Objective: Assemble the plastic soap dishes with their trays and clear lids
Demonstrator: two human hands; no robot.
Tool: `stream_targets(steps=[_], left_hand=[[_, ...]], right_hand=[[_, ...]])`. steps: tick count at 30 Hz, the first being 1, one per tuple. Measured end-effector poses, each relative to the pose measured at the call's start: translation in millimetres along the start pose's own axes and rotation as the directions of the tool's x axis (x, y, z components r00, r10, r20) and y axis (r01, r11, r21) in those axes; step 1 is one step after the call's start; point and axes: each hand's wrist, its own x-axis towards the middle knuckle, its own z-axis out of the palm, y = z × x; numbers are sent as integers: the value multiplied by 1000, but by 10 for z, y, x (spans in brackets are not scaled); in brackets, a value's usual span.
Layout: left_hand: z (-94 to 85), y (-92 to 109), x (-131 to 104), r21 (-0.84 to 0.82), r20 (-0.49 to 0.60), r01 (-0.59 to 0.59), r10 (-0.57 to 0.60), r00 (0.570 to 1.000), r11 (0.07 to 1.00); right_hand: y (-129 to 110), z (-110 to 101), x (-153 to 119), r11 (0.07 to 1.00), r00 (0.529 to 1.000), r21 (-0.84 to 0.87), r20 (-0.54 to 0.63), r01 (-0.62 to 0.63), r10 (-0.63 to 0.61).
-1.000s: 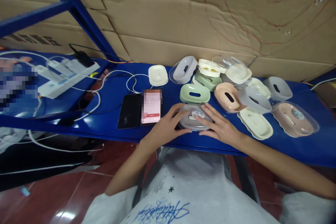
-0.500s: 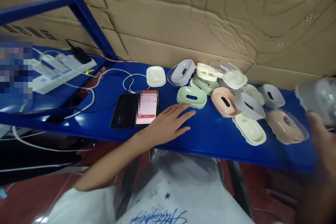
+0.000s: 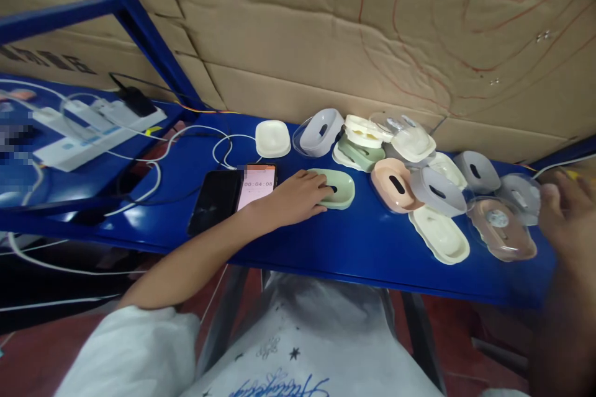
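Observation:
My left hand [image 3: 305,198] has its fingers on the left end of a green oval dish [image 3: 342,189], the fingertips bent over its rim and into it. At the right edge my right hand [image 3: 568,211], blurred, is spread with nothing in it, beside a grey dish under a clear cover [image 3: 520,195]. Left of that lies a pink dish with a clear cover [image 3: 505,232]. Around the middle right are a peach dish [image 3: 393,186], a grey dish [image 3: 437,191] and a cream tray [image 3: 440,236].
Two phones, one black [image 3: 213,201] and one lit [image 3: 257,183], lie left of my left hand. Behind are a cream square lid [image 3: 272,139], another grey dish [image 3: 321,131] and cables. A power strip [image 3: 102,136] and blue shelf post [image 3: 144,31] stand left.
My left hand has taken hold of the green dish, which has shifted left and toward me. The grey covered dish has gone from my right hand onto the table, and that hand has opened.

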Motion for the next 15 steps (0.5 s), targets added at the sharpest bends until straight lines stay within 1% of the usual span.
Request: stream_targets(steps=[1, 2, 3, 4, 5, 6, 7, 8, 9, 10, 11, 12, 13, 15], left_hand=[[21, 0, -10, -3, -9, -6, 6, 1000, 1000], [39, -1, -17, -6, -17, -14, 13, 1000, 1000], [52, -1, -21, -8, -23, -22, 22, 1000, 1000], [59, -2, -24, -9, -31, -30, 30, 999, 1000], [61, -4, -28, -9, -42, -38, 37, 998, 999], [58, -8, -33, -10, -55, -43, 42, 998, 999], [49, -15, -40, -13, -68, -43, 42, 997, 999], [37, -23, -48, -17, -78, -37, 35, 996, 999], [22, -33, -58, -21, -83, -27, 25, 996, 999], [8, -43, -68, -23, -83, -15, 13, 996, 1000], [-5, -51, -77, -21, -80, -3, 1, 997, 1000], [-14, -58, -84, -14, -73, 6, -7, 997, 1000], [-19, -60, -88, -5, -64, 10, -10, 998, 1000], [-24, -54, -90, 7, -51, 13, -12, 999, 1000]], right_hand=[[-269, -101, 47, 996, 997, 36, 10, 76, -77], [-585, -191, 77, 983, 980, 101, 109, 156, -167], [-931, -261, 88, 958, 941, 178, 215, 225, -261], [-1287, -302, 79, 915, 856, 277, 350, 294, -381], [-1629, -311, 52, 868, 770, 340, 417, 361, -483], [-1938, -289, 13, 829, 691, 337, 460, 446, -558], [-2198, -241, -33, 799, 635, 309, 488, 515, -598], [-2398, -175, -81, 779, 596, 286, 515, 558, -616], [-2538, -102, -124, 768, 580, 267, 525, 583, -623], [-2619, -33, -159, 769, 585, 265, 521, 582, -622], [-2653, 23, -186, 781, 609, 279, 501, 558, -615], [-2651, 59, -203, 800, 650, 306, 469, 516, -598], [-2626, 73, -213, 822, 704, 338, 427, 458, -568], [-2556, 42, -219, 864, 824, 395, 341, 311, -452]])
